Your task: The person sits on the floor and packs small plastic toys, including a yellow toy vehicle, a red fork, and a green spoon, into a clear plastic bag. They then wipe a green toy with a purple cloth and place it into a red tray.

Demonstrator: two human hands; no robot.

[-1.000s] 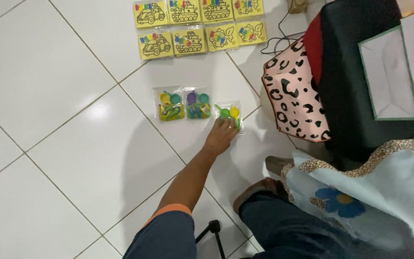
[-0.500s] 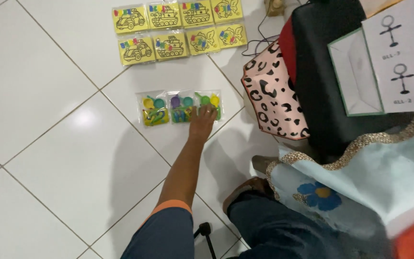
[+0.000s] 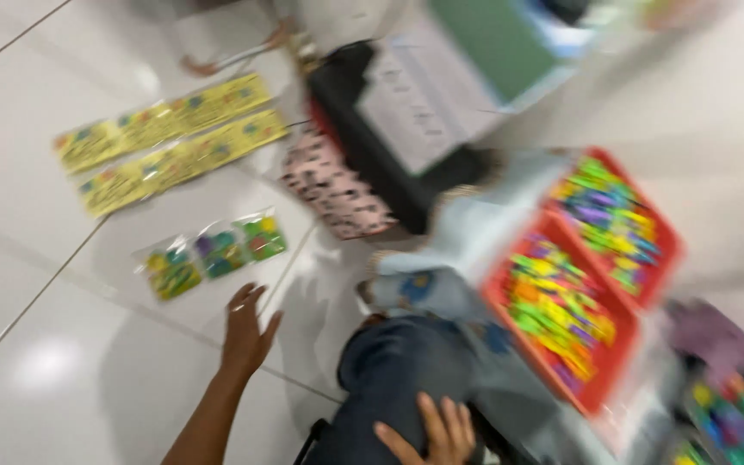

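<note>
The view is motion-blurred. My left hand [image 3: 247,331] hovers over the white tile floor [image 3: 62,344] with fingers spread, holding nothing, just below three small clear packets of coloured pieces [image 3: 217,251] laid in a row. My right hand [image 3: 432,430] rests flat on my jeans-clad knee [image 3: 389,370], empty, with its fingers apart. Two rows of yellow picture cards [image 3: 165,142] lie farther up the floor.
A pink spotted pouch [image 3: 333,189] leans on a black bag [image 3: 372,146] with white sheets [image 3: 415,103] on top. Two red trays of bright small pieces [image 3: 579,275] sit at the right, over a light blue flowered cloth [image 3: 441,275]. More coloured items [image 3: 725,413] lie bottom right.
The view has swung right, bringing the red trays in. My left hand has drawn back from the packets, which it touched before. My right hand now shows on my knee.
</note>
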